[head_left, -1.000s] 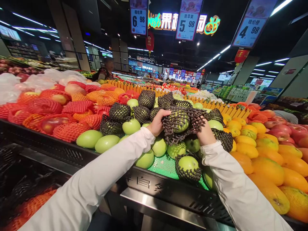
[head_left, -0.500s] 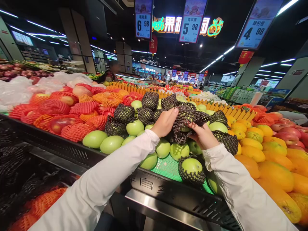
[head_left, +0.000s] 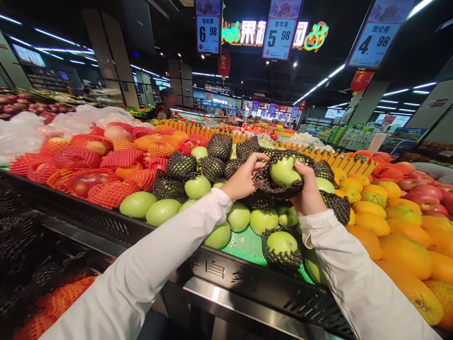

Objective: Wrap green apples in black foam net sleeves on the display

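Above the green apple pile, a green apple (head_left: 284, 171) sits in a black foam net (head_left: 274, 190), its bare side facing me. My right hand (head_left: 308, 192) grips it from the right, thumb pressed on the apple's skin and the other fingers hidden behind. On the left, my left hand (head_left: 244, 178) has its bent fingers closed at the net's edge; their tips are partly hidden. Below lies another netted apple (head_left: 282, 242) at the front of the black crate (head_left: 226, 271). Bare green apples (head_left: 238, 216) surround the hands, with more netted apples (head_left: 181, 165) to the left.
Apples in red and orange nets (head_left: 111, 193) fill the left side beside clear plastic bags (head_left: 21, 134). Oranges (head_left: 405, 250) and red apples (head_left: 426, 196) lie to the right. A low yellow fence (head_left: 348, 166) runs behind. Price signs (head_left: 282, 30) hang overhead. A person (head_left: 164, 104) stands farther back.
The held apple has come into clear view as the net turned and opened around it. My right thumb has moved up onto its skin, and my left fingers have shifted along the net.
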Action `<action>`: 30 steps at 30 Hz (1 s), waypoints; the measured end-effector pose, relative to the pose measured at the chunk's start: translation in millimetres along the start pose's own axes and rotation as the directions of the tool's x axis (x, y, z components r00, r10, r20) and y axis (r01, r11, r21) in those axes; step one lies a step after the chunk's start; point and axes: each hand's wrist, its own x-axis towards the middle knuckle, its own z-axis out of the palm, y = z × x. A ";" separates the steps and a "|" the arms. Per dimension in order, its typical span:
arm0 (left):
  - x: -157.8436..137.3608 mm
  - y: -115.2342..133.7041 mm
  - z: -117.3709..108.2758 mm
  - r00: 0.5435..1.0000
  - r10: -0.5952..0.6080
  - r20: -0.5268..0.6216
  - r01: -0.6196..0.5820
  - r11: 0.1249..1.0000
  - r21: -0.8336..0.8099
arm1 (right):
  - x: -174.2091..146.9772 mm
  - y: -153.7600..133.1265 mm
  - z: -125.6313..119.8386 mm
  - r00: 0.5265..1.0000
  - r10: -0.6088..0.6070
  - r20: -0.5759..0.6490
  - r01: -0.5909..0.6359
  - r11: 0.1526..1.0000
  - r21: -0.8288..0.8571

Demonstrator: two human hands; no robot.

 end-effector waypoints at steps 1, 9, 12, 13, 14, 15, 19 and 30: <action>0.2 2.6 -0.2 0.999 -0.046 0.003 0.046 0.994 -0.096 | 1.4 0.3 -0.8 1.000 -0.001 -0.005 0.001 1.000 -0.015; 1.9 17.5 -3.6 0.929 -0.323 0.182 0.368 0.862 -0.347 | 7.0 1.3 -0.3 0.983 -0.141 -0.117 0.141 0.990 -0.016; 2.0 17.8 -1.6 0.917 -0.358 0.174 0.395 0.871 -0.291 | 4.3 0.7 1.7 0.973 -0.177 -0.147 0.173 0.984 -0.041; 2.0 17.3 -1.0 0.915 -0.364 0.175 0.400 0.876 -0.270 | 3.8 0.4 1.8 0.970 -0.189 -0.156 0.185 0.982 -0.039; 2.0 16.6 -0.5 0.915 -0.364 0.176 0.400 0.882 -0.251 | 3.6 0.0 1.8 0.966 -0.199 -0.162 0.198 0.980 -0.027; 2.1 15.6 -0.1 0.917 -0.361 0.173 0.394 0.888 -0.238 | 3.8 -0.4 1.5 0.963 -0.210 -0.170 0.212 0.977 -0.009; 3.2 10.4 -0.4 0.934 -0.347 0.086 0.357 0.910 -0.209 | 6.8 -1.7 -0.6 0.941 -0.243 -0.237 0.256 0.966 0.026; 1.5 11.3 -3.8 0.951 -0.288 0.110 0.305 0.931 -0.200 | 5.0 -2.3 -0.8 0.979 -0.134 -0.152 0.144 0.988 0.055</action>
